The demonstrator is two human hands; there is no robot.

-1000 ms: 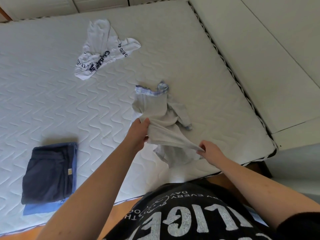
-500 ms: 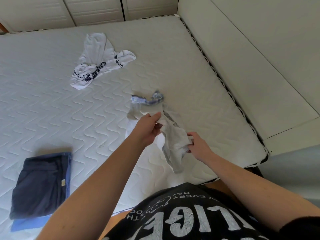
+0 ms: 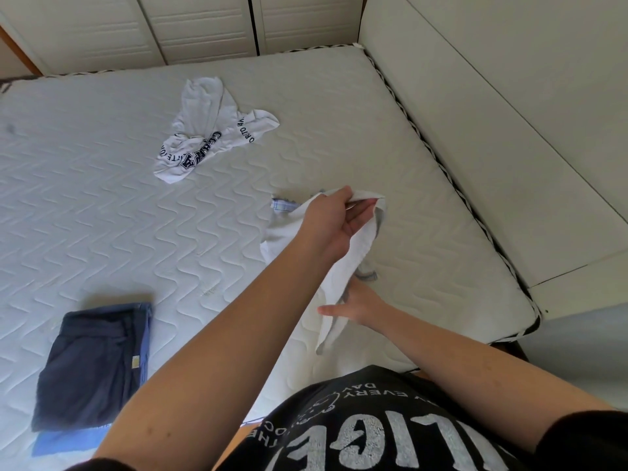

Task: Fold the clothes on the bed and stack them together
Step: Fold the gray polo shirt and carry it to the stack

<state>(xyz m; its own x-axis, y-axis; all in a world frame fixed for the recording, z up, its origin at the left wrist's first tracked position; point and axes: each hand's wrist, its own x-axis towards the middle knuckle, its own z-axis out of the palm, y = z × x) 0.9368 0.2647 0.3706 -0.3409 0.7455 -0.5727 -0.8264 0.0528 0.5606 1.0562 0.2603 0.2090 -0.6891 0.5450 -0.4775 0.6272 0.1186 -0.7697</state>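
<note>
A light grey garment (image 3: 361,244) with a checked blue-white band lies near the front right of the white quilted mattress (image 3: 102,215). My left hand (image 3: 334,226) pinches one edge of it and holds it raised above the bed. From there the cloth hangs down in a strip to my right hand (image 3: 356,300), which holds its lower part, with one finger sticking out straight to the left. A crumpled white T-shirt (image 3: 207,130) with dark lettering lies further back. At the front left sits a folded navy garment (image 3: 91,365) on a folded light blue one (image 3: 61,440).
White slatted cupboard doors (image 3: 204,25) stand behind the bed's far edge. A pale panel (image 3: 509,130) runs along the mattress's right side, past its black-and-white piping. I stand at the bed's near edge in a black printed shirt.
My left hand has lifted the grey garment's edge up and to the right. The cloth now stretches in a long strip, and my right hand has slid lower along it. The camera tilted up.
</note>
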